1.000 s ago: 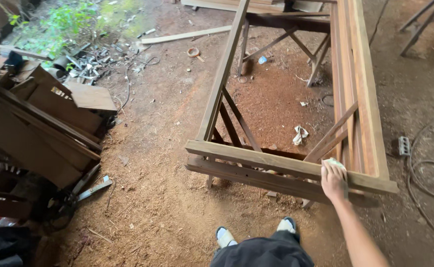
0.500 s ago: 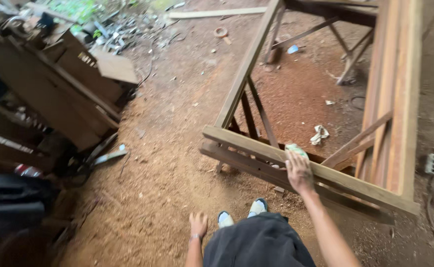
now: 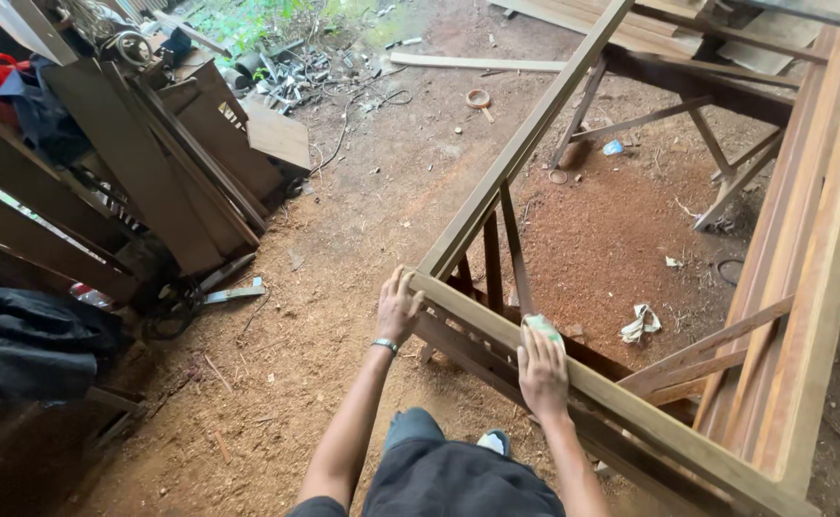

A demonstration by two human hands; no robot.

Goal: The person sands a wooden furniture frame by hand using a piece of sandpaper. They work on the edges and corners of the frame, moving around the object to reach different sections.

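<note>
Both hands rest on the near rail of a large wooden frame (image 3: 631,402) that stands on edge over the dirt floor (image 3: 343,239). Furthest left from them, well apart, dark wooden boards (image 3: 133,182) lean in a stack against clutter, with a black cloth (image 3: 27,340) heaped on the ground beside them and a small metal tool (image 3: 233,294) lying near the foot of the boards. Nearer in, the left hand (image 3: 398,308) grips the corner of the frame where the near rail meets the long side rail, fingers curled over the top edge; a wristband (image 3: 385,345) sits on that wrist. Just right of it, thin slats (image 3: 504,258) run down inside the frame. The right hand (image 3: 542,371) lies palm down on the top face of the same rail, pressing a small pale green pad (image 3: 542,327) flat against the wood; the pad shows past the fingertips. Whether the fingers clench it or only press it, I cannot tell. Beyond the right hand, through the frame, reddish sawdust (image 3: 612,220) covers the ground, and a crumpled white rag (image 3: 639,324) lies on it. Furthest right, the thick far side of the frame runs away from the hands. Below them a shoe (image 3: 493,442) shows between the arms.
</note>
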